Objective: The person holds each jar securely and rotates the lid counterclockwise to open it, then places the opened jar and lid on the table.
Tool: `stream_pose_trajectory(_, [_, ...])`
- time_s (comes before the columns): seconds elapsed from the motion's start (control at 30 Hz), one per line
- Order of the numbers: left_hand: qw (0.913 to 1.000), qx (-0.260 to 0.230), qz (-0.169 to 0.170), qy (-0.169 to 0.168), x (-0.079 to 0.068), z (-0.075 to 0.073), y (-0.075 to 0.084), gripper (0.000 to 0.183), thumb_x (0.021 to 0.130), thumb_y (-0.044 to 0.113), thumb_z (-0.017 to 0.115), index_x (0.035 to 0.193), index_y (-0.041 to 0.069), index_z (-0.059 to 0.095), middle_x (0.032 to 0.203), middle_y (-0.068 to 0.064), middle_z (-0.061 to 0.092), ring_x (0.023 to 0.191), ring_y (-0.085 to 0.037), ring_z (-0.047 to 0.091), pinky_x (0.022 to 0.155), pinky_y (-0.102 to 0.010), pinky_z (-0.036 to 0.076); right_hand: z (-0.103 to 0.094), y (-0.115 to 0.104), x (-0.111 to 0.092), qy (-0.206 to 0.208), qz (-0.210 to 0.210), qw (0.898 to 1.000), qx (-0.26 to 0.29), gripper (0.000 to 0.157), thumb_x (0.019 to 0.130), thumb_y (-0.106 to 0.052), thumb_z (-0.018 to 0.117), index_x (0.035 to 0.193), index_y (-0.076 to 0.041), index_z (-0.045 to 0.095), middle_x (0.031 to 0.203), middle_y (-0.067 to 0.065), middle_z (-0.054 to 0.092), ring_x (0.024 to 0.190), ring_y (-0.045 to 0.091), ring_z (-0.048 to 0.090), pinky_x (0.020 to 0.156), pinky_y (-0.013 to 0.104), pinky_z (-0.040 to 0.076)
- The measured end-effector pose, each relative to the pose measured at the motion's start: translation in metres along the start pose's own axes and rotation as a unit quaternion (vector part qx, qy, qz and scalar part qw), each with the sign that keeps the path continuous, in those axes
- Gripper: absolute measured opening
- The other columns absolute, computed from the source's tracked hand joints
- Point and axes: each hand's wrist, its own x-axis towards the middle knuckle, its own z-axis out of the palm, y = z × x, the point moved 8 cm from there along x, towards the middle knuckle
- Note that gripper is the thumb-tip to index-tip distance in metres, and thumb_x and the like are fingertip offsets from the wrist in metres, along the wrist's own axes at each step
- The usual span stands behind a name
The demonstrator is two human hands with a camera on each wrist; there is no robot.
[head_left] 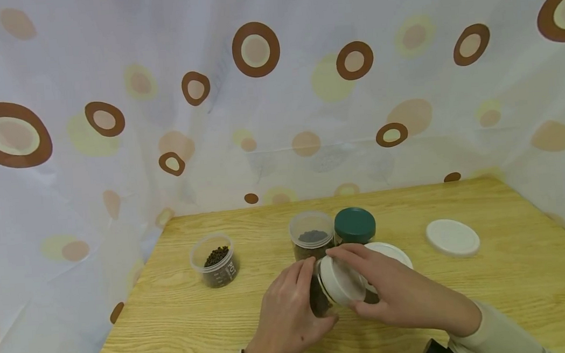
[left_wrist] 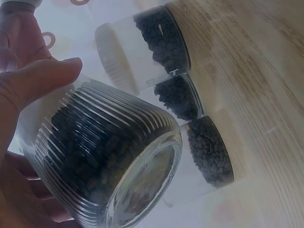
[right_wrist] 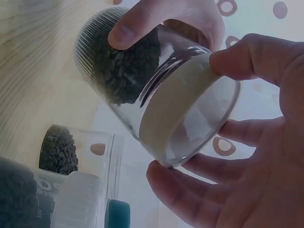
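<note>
My left hand (head_left: 287, 306) grips a ribbed glass jar (left_wrist: 107, 152) round its side, thumb on one side and fingers on the other. Dark bean-like pieces fill part of it. The jar is tilted, its base raised towards the left wrist camera. On the jar's mouth sits a pale lid (head_left: 339, 281) with a clear, shiny top in the right wrist view. Thumb and fingertips of my right hand (head_left: 391, 288) pinch this lid round its rim. Just behind the hands stands an uncovered clear tub (head_left: 311, 238) with dark pieces inside.
Right of that tub is a jar with a green lid (head_left: 355, 224). A white-lidded container (head_left: 391, 253) stands partly hidden behind my right hand. To the left sits a small uncovered measuring pot (head_left: 220, 272) of dark grains. A loose white lid (head_left: 453, 237) lies at the right.
</note>
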Motion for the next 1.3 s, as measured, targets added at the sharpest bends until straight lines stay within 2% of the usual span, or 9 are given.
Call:
stream_pose_trajectory(0.13, [1.0,0.001,-0.001,0.001,0.0003,0.0,-0.001,0.093,0.054,0.046,0.092,0.131,0.006,0.057,0.121,-0.004,0.068,0.107,-0.018,0.068,0.087,-0.033,0.059,0.0001,-0.0008,0.0008,0.0,-0.009,1.0,0.006,0.077,0.086,-0.017,0.07,0.154,-0.022,0.034,0.151,0.005,0.044,0.116,0.018,0.06,0.078,0.025,0.052])
stream_pose_trajectory(0.43, [0.9998,-0.002,-0.005,-0.02,0.0,0.0022,-0.0023,0.095,0.057,0.047,0.092,0.134,0.005,0.056,0.121,-0.005,0.067,0.106,-0.018,0.068,0.086,-0.032,0.059,0.0007,-0.0005,-0.0011,-0.015,-0.021,1.0,-0.011,0.078,0.091,-0.025,0.069,0.157,-0.025,0.027,0.151,0.007,0.043,0.118,0.02,0.062,0.086,0.034,0.056])
stream_pose_trajectory(0.67, [0.9997,-0.008,-0.007,-0.02,0.0013,0.0008,-0.0021,0.094,0.058,0.047,0.091,0.134,0.006,0.055,0.122,-0.005,0.067,0.107,-0.018,0.068,0.085,-0.033,0.059,-0.0017,-0.0033,-0.0022,0.005,-0.031,0.999,-0.037,0.079,0.093,-0.04,0.067,0.157,-0.025,0.025,0.153,0.006,0.042,0.12,0.02,0.062,0.088,0.037,0.057])
stream_pose_trajectory(0.87, [0.9997,-0.013,0.003,-0.021,-0.0005,0.0021,0.0007,0.09,0.06,0.047,0.09,0.132,0.006,0.056,0.12,-0.005,0.067,0.106,-0.018,0.068,0.084,-0.032,0.06,-0.0002,-0.0033,-0.0074,0.009,-0.027,0.999,-0.039,0.076,0.095,-0.051,0.06,0.157,-0.027,0.024,0.153,0.003,0.043,0.118,0.018,0.063,0.087,0.035,0.057])
stream_pose_trajectory(1.13, [0.9996,-0.018,0.001,-0.022,-0.0011,0.0004,0.001,0.088,0.06,0.045,0.09,0.132,0.005,0.056,0.121,-0.005,0.067,0.105,-0.018,0.068,0.083,-0.033,0.06,0.0011,-0.0008,-0.0065,0.002,-0.018,0.999,-0.03,0.074,0.096,-0.054,0.056,0.157,-0.028,0.024,0.154,0.003,0.042,0.118,0.02,0.063,0.087,0.037,0.057])
stream_pose_trajectory(1.3, [0.9998,-0.015,0.001,-0.016,0.0007,-0.0017,0.0001,0.09,0.06,0.046,0.091,0.132,0.004,0.056,0.12,-0.006,0.067,0.104,-0.019,0.068,0.082,-0.034,0.06,-0.0036,-0.0027,-0.0067,0.029,-0.025,0.998,-0.044,0.075,0.096,-0.052,0.056,0.158,-0.027,0.023,0.154,0.001,0.042,0.122,0.02,0.062,0.09,0.037,0.057])
